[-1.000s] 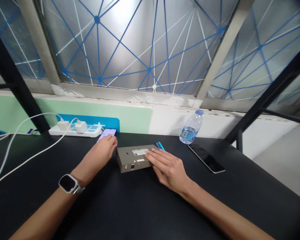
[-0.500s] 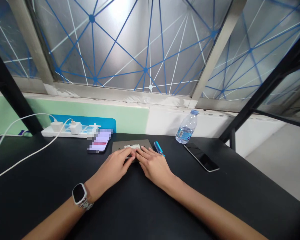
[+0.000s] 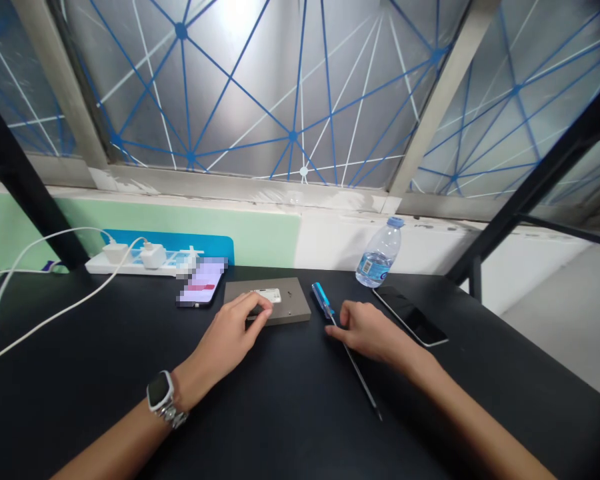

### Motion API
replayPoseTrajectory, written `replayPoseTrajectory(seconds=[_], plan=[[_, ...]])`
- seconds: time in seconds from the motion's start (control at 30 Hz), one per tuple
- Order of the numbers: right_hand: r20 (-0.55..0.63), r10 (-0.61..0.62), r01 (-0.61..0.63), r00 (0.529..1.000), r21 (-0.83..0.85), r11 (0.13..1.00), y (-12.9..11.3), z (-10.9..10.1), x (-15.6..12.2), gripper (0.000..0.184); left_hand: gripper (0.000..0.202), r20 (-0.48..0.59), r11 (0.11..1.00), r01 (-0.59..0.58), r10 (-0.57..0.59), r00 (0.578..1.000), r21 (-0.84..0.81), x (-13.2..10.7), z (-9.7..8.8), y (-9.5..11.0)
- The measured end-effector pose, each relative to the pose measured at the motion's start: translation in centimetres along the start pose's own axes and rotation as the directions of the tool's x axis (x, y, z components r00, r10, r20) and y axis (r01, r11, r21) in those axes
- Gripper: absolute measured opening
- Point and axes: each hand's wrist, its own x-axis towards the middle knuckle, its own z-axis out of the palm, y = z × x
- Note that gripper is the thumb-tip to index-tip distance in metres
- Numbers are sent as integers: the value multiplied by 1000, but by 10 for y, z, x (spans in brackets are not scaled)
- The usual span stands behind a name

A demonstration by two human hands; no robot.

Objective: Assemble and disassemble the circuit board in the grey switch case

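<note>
Grip, head view: left hand (image 3: 233, 333), one, thumb and fingertips drawn close together over the 8 o'clock part of the grey box (image 3: 296, 301); cannot tell whether anything small is pinched there. Right hand (image 3: 373, 330), one, at the box's 3 to 4 o'clock, thumb and forefinger apart about the shaft of the screwdriver (image 3: 322, 297) near its handle; cannot tell whether the hidden fingers close on it. Box: flat on the black table (image 3: 280, 407), pale label (image 3: 271, 294) on top. Screwdriver: blue handle just beside the box at 3 o'clock and pointing to 11, tip to 5. Lit phone (image 3: 209, 283), partly pixelated: 9 to 10 o'clock of the box. White power strip (image 3: 130, 265): same bearing, farther out. Water bottle (image 3: 377, 260): upright, 2 to 3 o'clock. Dark-screened phone (image 3: 414, 320): 3 o'clock, beyond the right hand. Watch (image 3: 160, 390): left wrist.
</note>
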Motion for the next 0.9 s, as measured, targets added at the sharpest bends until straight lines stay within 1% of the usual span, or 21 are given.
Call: replayPoseTrajectory(seconds=[0.07, 0.1, 0.13, 0.2, 0.23, 0.27, 0.33, 0.37, 0.4, 0.43, 0.47, 0.53, 0.63, 0.73, 0.9], plan=[[195, 28, -60, 980, 159, 985, 10, 3, 4, 24, 14, -33, 997, 15, -17, 999, -78, 0, 2, 3], [266, 37, -104, 963, 241, 965, 12, 4, 5, 23, 13, -46, 992, 30, -35, 998, -119, -1, 3, 4], [309, 47, -150, 950, 319, 936, 12, 5, 7, 22, 13, -56, 985, 52, -62, 997, -164, -1, 4, 5], [323, 51, -213, 945, 488, 846, 8, 5, 8, 24, 13, -65, 953, 114, -137, 988, -281, 0, 6, 5], [301, 31, -212, 953, 591, 778, 6, 3, 8, 25, 14, -63, 923, 142, -175, 982, -359, 0, 8, 5], [260, -5, -185, 966, 702, 687, 2, 2, 7, 27, 16, -57, 881, 163, -209, 976, -443, 1, 9, 4], [138, -87, -85, 987, 889, 450, -4, -2, 5, 30, 18, -30, 776, 197, -268, 963, -599, 1, 12, 4], [71, -111, -30, 991, 942, 334, -8, -4, 4, 30, 20, -12, 723, 214, -295, 956, -657, 1, 13, 4], [13, -122, 17, 992, 971, 238, -12, -5, 2, 30, 20, 6, 673, 233, -321, 947, -702, 1, 14, 5], [-30, -126, 51, 992, 985, 164, -16, -5, 1, 29, 21, 24, 627, 252, -348, 937, -737, 1, 15, 7], [-64, -123, 78, 990, 990, 113, -19, -5, -2, 28, 21, 44, 584, 270, -372, 927, -765, 0, 15, 9], [-119, -108, 125, 987, 991, 55, -26, -3, -6, 25, 22, 74, 509, 293, -407, 910, -809, -1, 15, 13], [-182, -68, 184, 981, 983, 17, -34, 2, -11, 23, 24, 102, 437, 319, -452, 886, -841, -1, 15, 16], [-210, -69, 211, 975, 977, 9, -37, 7, -13, 20, 26, 116, 409, 341, -483, 868, -847, 0, 16, 16], [-224, -115, 227, 968, 974, 6, -35, 12, -12, 16, 28, 129, 389, 354, -497, 858, -851, 0, 18, 12]])
